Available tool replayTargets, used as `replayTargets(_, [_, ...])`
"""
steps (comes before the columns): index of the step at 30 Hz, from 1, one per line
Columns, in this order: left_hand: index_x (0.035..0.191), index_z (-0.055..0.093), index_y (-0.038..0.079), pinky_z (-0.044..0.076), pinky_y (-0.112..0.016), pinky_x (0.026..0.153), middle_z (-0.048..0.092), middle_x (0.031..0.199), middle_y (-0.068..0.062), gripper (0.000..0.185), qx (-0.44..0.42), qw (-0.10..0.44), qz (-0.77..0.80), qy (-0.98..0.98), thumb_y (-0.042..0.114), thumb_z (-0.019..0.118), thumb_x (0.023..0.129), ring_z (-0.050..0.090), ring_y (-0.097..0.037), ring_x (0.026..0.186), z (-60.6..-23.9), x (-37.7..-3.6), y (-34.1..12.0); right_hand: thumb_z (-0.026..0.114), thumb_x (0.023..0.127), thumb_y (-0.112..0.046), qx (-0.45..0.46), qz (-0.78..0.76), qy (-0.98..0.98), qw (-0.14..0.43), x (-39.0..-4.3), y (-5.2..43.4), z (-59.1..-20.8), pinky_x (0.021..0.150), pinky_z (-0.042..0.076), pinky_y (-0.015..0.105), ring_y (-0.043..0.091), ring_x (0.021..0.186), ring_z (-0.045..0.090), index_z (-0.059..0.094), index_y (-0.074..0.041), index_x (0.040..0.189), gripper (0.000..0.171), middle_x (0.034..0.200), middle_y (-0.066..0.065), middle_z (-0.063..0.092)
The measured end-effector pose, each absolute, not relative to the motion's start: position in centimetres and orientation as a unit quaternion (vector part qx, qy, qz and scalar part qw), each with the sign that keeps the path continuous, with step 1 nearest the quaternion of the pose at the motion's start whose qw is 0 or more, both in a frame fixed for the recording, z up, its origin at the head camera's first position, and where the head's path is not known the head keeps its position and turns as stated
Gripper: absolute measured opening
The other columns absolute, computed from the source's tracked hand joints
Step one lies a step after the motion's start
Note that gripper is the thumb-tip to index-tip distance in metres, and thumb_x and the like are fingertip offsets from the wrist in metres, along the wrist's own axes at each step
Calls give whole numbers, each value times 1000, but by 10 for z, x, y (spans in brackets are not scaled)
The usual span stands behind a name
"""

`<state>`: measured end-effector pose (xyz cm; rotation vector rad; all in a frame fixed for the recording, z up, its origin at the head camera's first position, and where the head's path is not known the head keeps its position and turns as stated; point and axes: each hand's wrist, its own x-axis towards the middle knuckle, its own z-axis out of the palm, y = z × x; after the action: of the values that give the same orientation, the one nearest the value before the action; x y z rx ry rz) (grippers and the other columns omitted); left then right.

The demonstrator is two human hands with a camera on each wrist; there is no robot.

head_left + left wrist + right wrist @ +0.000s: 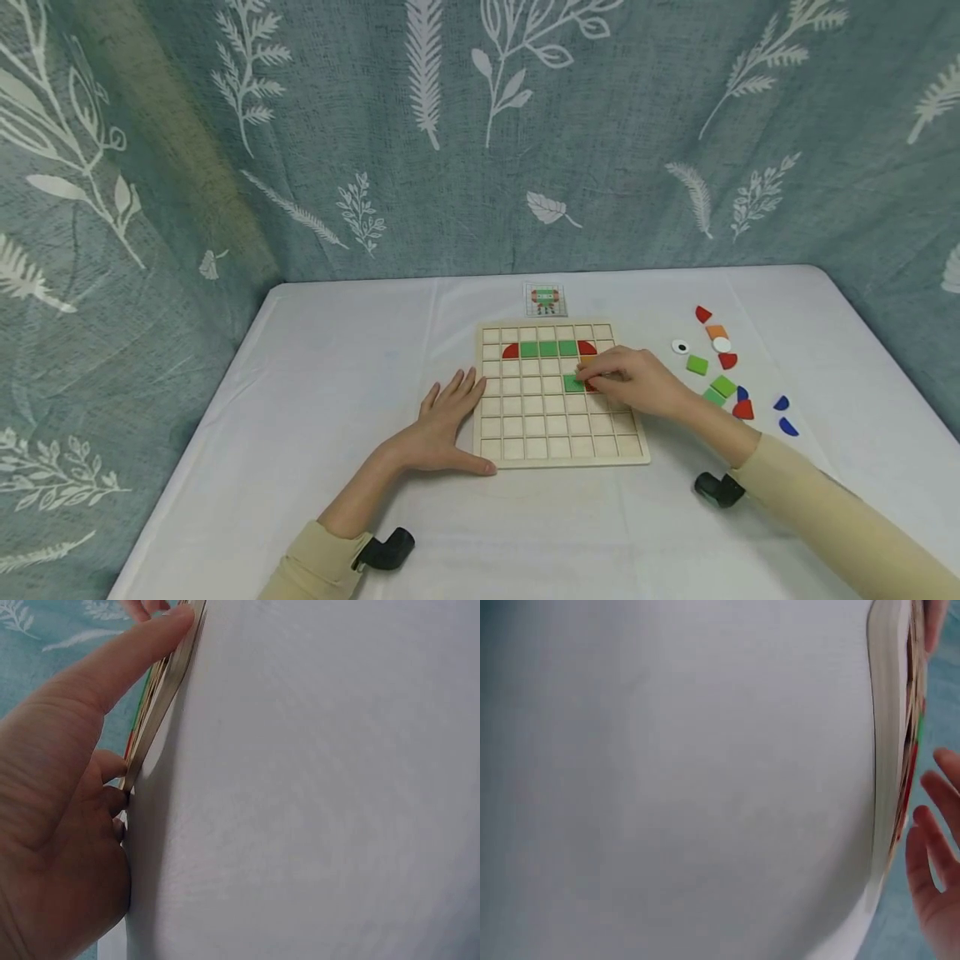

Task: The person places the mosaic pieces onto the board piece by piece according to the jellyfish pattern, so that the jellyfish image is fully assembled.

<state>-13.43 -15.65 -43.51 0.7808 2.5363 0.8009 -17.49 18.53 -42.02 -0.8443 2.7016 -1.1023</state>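
- Wooden grid board (558, 417) lies flat on white table (337, 375), about mid-table, in front of the person.
- Board's second row holds red quarter-round piece (511, 351), three green squares (548, 348) in a line, then another red quarter-round (587, 347).
- Right hand (637, 382) rests on the board's right part, fingers curled down onto a green square tile (573, 382) with a red piece (591, 386) touching it on the right; fingertips cover part of both. Looks like a pinch on the red piece, but exact hold is partly hidden.
- Left hand (444, 425) lies flat on the table against the board's left edge, fingers straight, thumb along the lower left corner; holds nothing, just steadies the board.
- Left wrist view: thumb (127, 652) presses along the board's edge (161, 697); rest is white tablecloth.
- Right wrist view: board edge (891, 735) seen side-on, the other hand's fingertips (934, 855) just beside it; blurred.
- Small pattern card (545, 299) lies just behind the board's far edge.
- Loose pieces sit on the table right of the board, apart from it: red ones (702, 314), orange one (716, 332), white discs (679, 347), green squares (697, 364), blue curved pieces (787, 427).
- Leaf-print curtain (480, 125) hangs behind the table.
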Motion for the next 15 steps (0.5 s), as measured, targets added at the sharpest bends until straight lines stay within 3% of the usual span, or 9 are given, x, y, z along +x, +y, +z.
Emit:
replayTargets(4, [156,9,5,-9,-53,114,-3,163,-11,121,274,183,286,900,55,80,72,-12,-25,148,-435,-134,-156,64,96,-12,-213,-353,911,11,-172,209,-420,73,53,33,20,91,63,74,-10,111,19,111,7,70])
replayTargets(9, [156,8,5,-9,-53,114,-4,163,-11,121,273,183,282,901,55,80,72,-12,-25,148,-435,-134,-156,65,92,-6,-146,-294,944,-33,-167,252,-414,68,53,38,29,89,63,72,-3,108,18,105,16,69])
replayTargets(15, [156,8,5,-9,-53,114,-4,163,-11,120,276,183,284,900,54,80,73,-12,-26,148,-434,-134,-156,69,90,-11,-70,-264,962,1,-157,291,-411,65,49,33,29,85,54,67,2,111,25,100,18,64])
